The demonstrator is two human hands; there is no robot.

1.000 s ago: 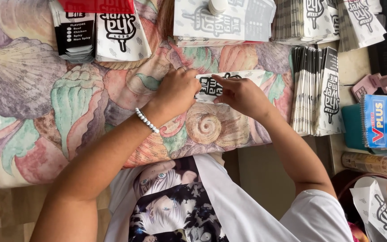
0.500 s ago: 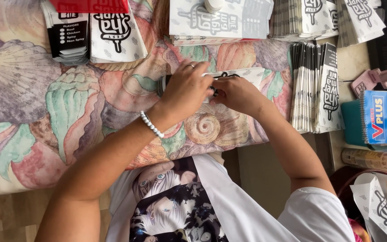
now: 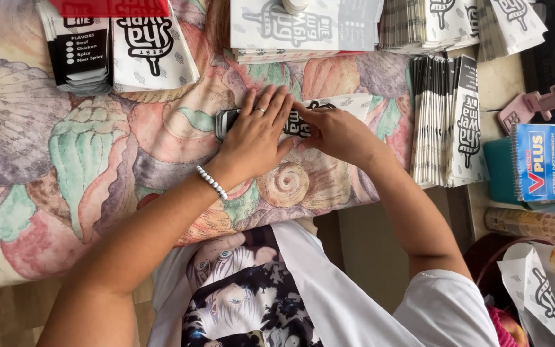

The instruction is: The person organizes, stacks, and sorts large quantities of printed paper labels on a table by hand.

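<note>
stacks of finished paper sleeves (image 3: 448,122) already stand at the right of the bench (image 3: 65,167); one printed paper sleeve (image 3: 303,119) lies mid-bench, being pressed flat. the left hand (image 3: 258,132) lies open, palm down, fingers spread on it. the right hand (image 3: 332,132) pins its right part with bent fingers, gripping nothing.

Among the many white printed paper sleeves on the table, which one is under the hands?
The single white paper sleeve lying flat mid-table: left hand and right hand press it. The others sit untouched in stacks around it.
</note>
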